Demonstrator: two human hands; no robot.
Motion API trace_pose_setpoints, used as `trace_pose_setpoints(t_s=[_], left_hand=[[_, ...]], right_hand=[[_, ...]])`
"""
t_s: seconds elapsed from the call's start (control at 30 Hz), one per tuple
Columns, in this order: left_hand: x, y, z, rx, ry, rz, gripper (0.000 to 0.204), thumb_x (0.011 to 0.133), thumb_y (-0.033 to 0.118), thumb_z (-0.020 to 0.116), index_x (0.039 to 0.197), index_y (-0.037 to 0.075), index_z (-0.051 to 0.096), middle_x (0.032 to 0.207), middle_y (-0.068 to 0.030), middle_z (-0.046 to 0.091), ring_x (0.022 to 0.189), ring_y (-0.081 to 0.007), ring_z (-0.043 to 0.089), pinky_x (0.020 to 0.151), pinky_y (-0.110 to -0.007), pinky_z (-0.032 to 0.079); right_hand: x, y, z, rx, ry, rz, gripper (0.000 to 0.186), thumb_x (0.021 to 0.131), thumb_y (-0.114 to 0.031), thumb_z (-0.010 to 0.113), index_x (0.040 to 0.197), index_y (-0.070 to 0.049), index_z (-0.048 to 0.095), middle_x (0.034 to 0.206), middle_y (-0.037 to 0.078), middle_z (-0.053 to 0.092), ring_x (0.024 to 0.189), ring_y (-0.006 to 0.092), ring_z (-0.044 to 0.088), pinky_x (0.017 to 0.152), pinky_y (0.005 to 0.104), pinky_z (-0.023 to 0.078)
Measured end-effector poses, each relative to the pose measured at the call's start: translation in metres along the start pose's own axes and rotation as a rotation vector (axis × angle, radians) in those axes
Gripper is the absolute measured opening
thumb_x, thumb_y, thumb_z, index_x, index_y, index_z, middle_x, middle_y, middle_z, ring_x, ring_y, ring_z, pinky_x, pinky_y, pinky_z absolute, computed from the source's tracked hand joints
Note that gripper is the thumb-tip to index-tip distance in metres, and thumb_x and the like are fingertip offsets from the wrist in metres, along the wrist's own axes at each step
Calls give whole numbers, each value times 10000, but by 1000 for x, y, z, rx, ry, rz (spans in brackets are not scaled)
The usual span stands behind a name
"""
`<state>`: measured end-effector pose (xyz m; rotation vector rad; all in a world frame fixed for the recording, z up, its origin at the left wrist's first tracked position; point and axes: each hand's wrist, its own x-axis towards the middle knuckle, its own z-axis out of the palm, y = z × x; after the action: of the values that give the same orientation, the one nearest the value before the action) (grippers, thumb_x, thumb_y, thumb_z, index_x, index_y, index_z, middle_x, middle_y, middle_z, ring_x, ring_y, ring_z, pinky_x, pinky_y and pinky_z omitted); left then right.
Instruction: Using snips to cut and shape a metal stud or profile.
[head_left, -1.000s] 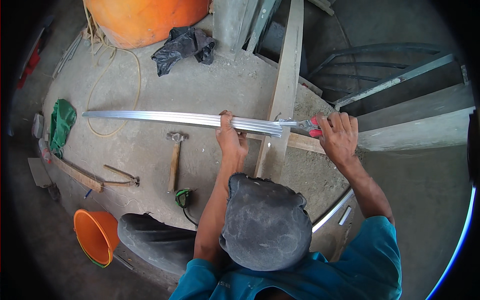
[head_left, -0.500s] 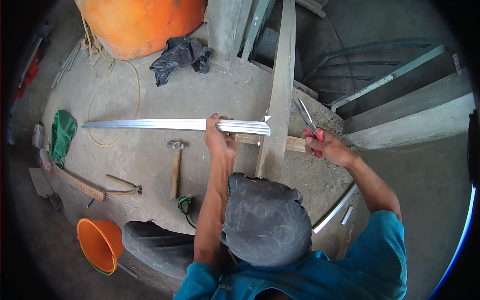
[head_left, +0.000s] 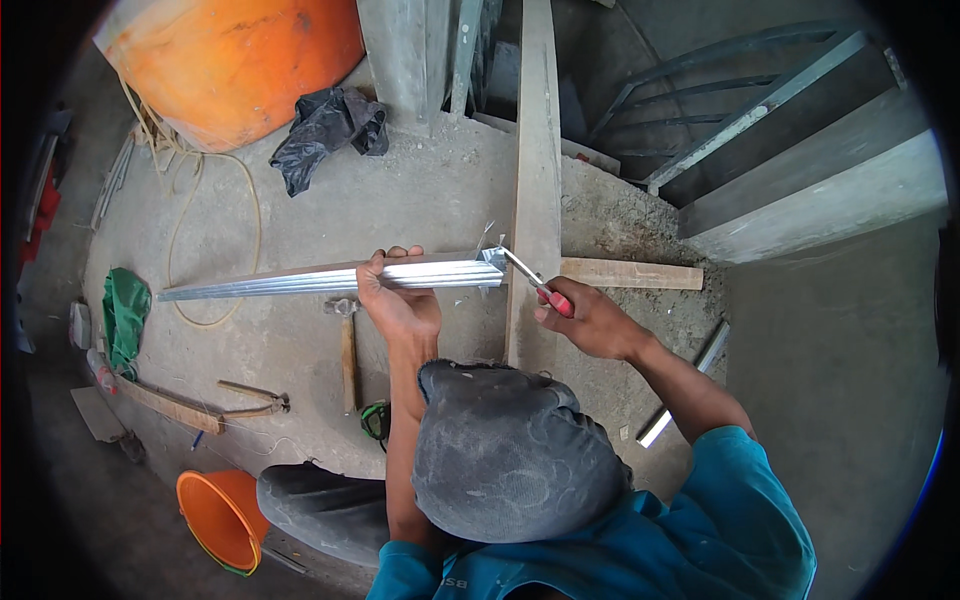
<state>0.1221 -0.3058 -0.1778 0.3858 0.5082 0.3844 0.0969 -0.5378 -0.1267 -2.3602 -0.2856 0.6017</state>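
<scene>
My left hand [head_left: 402,310] is closed around a long, shiny ridged metal profile [head_left: 280,283], near its right end. The profile lies roughly level across the view and reaches far to the left. My right hand [head_left: 595,320] grips red-handled snips [head_left: 527,268], with their blades at the profile's right end. Thin bent slivers of metal stick up at that end. Whether the blades are open or closed on the metal cannot be made out. A wooden plank [head_left: 538,200] runs lengthwise behind the snips.
A hammer [head_left: 348,365], pincers [head_left: 262,400] and green tape measure [head_left: 375,420] lie on the concrete. Orange bucket [head_left: 225,520] at lower left, green bag [head_left: 124,315] at left. Large orange container [head_left: 240,70] and black plastic [head_left: 320,135] behind. Metal offcut [head_left: 690,380] at right.
My right hand has brought the snips leftward from beyond the plank to the profile's end. My left hand still holds the profile, now turned slightly. The whole view has shifted.
</scene>
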Motion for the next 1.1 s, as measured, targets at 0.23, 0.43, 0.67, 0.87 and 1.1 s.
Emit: trace_pose_setpoints(t_s=[0.23,0.43,0.67,0.87,1.1], left_hand=[[-1,3,-4,-18,-12,12,167,843,204,552,949,91,489,864,-74,562,909,-269,591,901,-425,456],[-2,1,-6,-8,-10,8,176,832,200,554,955,84,504,874,-76,554,925,-274,575,915,-431,452],[-3,3,-6,0,-11,27,208,835,204,541,981,66,488,888,-92,538,926,-281,565,918,-452,445],[-6,7,-7,-6,-26,19,208,831,199,539,975,59,484,875,-93,538,918,-282,567,918,-456,445],[-10,11,-6,3,-12,-9,149,818,195,536,924,99,493,834,-79,557,907,-276,593,882,-439,454]], right_hand=[[0,-14,2,-48,-58,24,531,936,-484,540,1136,8,546,983,214,612,933,338,613,834,430,464],[-1,-15,6,-76,-8,52,536,939,-518,519,1069,1,543,933,187,601,895,317,600,820,425,457],[-1,-13,5,-45,-17,42,515,933,-529,527,984,-18,554,870,168,587,844,304,592,790,423,455],[-3,-11,4,-124,15,22,443,932,-461,564,976,-20,563,812,112,543,777,230,529,739,391,432],[-8,3,5,527,-184,131,313,978,-339,543,1131,-66,544,868,17,555,793,113,492,706,292,419]])
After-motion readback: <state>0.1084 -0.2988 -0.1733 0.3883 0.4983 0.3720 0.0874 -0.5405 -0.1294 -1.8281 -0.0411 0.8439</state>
